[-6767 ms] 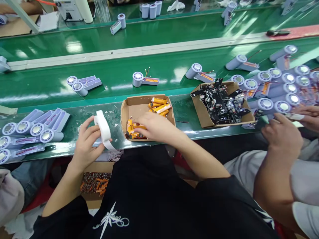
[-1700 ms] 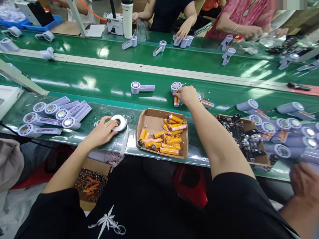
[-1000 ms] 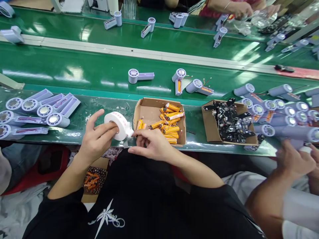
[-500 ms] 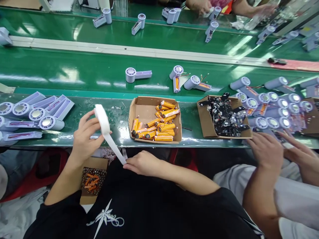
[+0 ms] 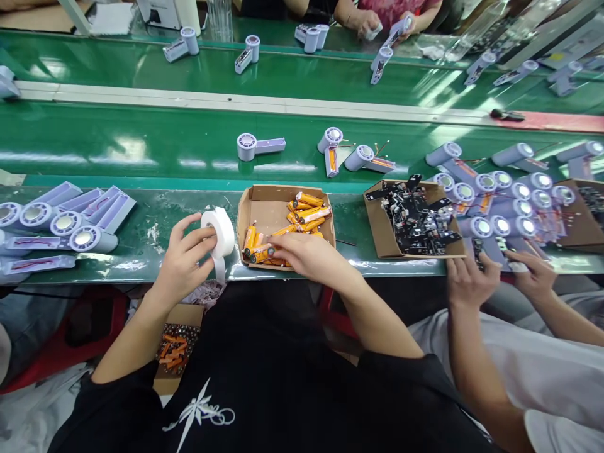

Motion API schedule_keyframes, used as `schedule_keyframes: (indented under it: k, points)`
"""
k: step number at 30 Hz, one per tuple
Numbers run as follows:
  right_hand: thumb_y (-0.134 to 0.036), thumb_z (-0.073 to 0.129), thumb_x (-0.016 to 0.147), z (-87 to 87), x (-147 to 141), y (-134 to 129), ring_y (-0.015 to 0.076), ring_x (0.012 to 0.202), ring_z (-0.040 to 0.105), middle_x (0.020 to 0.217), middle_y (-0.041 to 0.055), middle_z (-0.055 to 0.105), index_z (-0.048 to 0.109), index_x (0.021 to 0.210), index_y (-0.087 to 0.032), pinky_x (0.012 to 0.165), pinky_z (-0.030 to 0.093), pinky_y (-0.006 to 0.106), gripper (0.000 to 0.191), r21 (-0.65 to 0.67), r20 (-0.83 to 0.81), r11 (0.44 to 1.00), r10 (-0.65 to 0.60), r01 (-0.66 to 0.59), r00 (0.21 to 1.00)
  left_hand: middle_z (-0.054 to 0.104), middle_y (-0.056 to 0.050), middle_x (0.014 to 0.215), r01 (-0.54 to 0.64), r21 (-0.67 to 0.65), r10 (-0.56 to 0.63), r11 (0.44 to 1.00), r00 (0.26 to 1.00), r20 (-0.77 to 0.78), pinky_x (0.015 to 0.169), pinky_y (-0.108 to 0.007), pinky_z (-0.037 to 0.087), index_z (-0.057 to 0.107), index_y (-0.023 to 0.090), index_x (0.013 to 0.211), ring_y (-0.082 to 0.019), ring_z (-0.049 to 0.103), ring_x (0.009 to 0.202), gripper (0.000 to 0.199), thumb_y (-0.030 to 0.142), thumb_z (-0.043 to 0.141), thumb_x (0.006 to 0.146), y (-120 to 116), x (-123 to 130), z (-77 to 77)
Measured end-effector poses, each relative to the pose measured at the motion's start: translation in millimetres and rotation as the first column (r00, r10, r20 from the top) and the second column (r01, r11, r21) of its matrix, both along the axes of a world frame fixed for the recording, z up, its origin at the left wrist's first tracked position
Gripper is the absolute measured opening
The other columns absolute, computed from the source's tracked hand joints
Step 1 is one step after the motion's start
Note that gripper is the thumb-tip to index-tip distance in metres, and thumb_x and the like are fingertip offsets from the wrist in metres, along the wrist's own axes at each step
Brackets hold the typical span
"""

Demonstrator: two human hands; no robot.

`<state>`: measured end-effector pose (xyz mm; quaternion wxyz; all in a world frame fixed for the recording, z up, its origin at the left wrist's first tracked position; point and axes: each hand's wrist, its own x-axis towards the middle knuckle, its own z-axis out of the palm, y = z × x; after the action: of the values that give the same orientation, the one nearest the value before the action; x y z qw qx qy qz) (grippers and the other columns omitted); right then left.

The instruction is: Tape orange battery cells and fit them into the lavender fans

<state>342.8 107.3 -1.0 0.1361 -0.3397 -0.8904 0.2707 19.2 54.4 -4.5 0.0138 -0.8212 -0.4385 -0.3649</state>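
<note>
My left hand (image 5: 186, 261) is closed on a roll of white tape (image 5: 223, 230), held just left of the cardboard box, with a short loose end hanging below it. My right hand (image 5: 316, 257) reaches over the front of the shallow cardboard box (image 5: 264, 211). Its fingers are stretched out, the tips at the orange wrapped batteries (image 5: 309, 211) inside. The hand hides some of the batteries, and no battery is seen lifted.
Lilac fan bodies (image 5: 92, 239) lie at the left. On the right stand a box of black circuit boards (image 5: 410, 214) and many wired fans (image 5: 512, 207). A co-worker's hands (image 5: 472, 277) work there. A green conveyor (image 5: 165, 135) runs behind; below sits an open carton (image 5: 177, 346) of orange batteries.
My right hand has let go of the tape's end and moved right and up into the battery box. The tape roll in my left hand has shifted right, its loose end now hanging down.
</note>
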Motion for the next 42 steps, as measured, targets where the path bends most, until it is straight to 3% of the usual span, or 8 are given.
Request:
schedule_keyframes:
  k: [5,10,15,19,23,27,34,42]
  points:
    - [-0.042,0.074,0.101,-6.2,9.5,13.8,0.0222,0.105,0.08,0.116,0.0039,0.083,0.074,0.133,-0.03,0.097,0.067,0.04,0.035,-0.441,-0.536,0.868,-0.459,0.228,0.709,0.081,-0.008,0.115,0.02,-0.002,-0.02,1.0,0.999,-0.033,0.118,-0.062,0.057,0.076,0.024,0.109,-0.034,0.066,0.136,0.025,0.006,0.069,0.093,1.4,1.5,1.4]
    - [-0.064,0.083,0.09,-15.4,-16.5,-5.7,0.0198,0.111,0.077,0.138,0.0021,0.073,0.069,0.131,-0.038,0.099,0.069,0.041,0.05,-0.708,-0.669,0.706,-0.67,-0.003,0.322,0.081,-0.009,0.116,0.033,-0.036,-0.035,0.999,0.998,-0.053,0.119,-0.064,0.055,0.078,0.025,0.112,-0.034,0.064,0.137,0.029,0.006,0.067,0.092,2.4,5.8,-1.4]
    - [-0.054,0.09,0.087,-19.8,-45.3,-21.7,0.0212,0.099,0.078,0.106,0.0044,0.08,0.076,0.112,-0.026,0.097,0.068,0.04,0.04,-0.62,-0.66,0.769,-0.619,0.157,0.425,0.081,-0.009,0.116,0.008,-0.02,-0.009,1.0,1.0,-0.029,0.118,-0.063,0.055,0.077,0.025,0.111,-0.035,0.063,0.139,0.025,0.01,0.069,0.093,10.9,7.6,-8.7]
    - [-0.037,0.068,0.106,-0.2,-32.0,-3.8,0.026,0.112,0.079,0.119,0.0099,0.084,0.08,0.119,-0.023,0.106,0.062,0.045,0.022,-0.266,-0.49,0.926,-0.37,0.268,0.79,0.081,-0.009,0.113,-0.083,-0.022,0.084,0.996,0.996,0.018,0.116,-0.063,0.055,0.077,0.024,0.109,-0.035,0.065,0.134,0.019,0.015,0.073,0.093,14.5,2.2,-15.1]
    - [-0.022,0.066,0.106,7.4,-27.3,17.3,0.0321,0.129,0.074,0.136,0.0164,0.08,0.076,0.133,-0.018,0.117,0.055,0.055,0.029,0.009,-0.124,0.998,-0.06,0.061,0.99,0.081,-0.008,0.113,-0.115,-0.033,0.117,0.993,0.991,0.057,0.117,-0.064,0.054,0.078,0.025,0.109,-0.035,0.066,0.133,0.017,0.019,0.075,0.093,10.1,-1.1,-21.6]
    - [-0.008,0.063,0.104,-8.0,-42.2,27.3,0.031,0.127,0.074,0.139,0.0181,0.078,0.07,0.142,-0.015,0.111,0.058,0.051,0.04,0.047,0.095,0.986,0.152,-0.157,0.984,0.081,-0.009,0.113,-0.099,-0.083,0.102,0.992,0.994,0.038,0.118,-0.063,0.053,0.079,0.024,0.109,-0.035,0.065,0.133,0.021,0.015,0.074,0.091,7.1,0.2,-26.0]
    - [-0.017,0.064,0.106,-15.2,-46.1,35.1,0.031,0.115,0.072,0.122,0.0193,0.075,0.075,0.137,-0.011,0.103,0.058,0.047,0.033,0.022,0.164,0.997,0.067,-0.071,0.984,0.08,-0.009,0.113,-0.059,-0.1,0.058,0.993,0.998,-0.007,0.119,-0.062,0.052,0.078,0.024,0.104,-0.032,0.065,0.131,0.017,0.015,0.069,0.093,12.6,-0.7,-26.0]
    - [-0.047,0.064,0.108,-1.0,-18.8,31.7,0.0239,0.118,0.074,0.132,0.0101,0.078,0.073,0.142,-0.022,0.107,0.062,0.042,0.043,-0.418,-0.535,0.908,-0.251,0.004,0.807,0.08,-0.01,0.116,-0.015,-0.052,0.01,0.999,0.996,-0.087,0.119,-0.065,0.054,0.079,0.024,0.113,-0.035,0.064,0.133,0.029,0.009,0.065,0.091,4.7,5.4,-7.3]
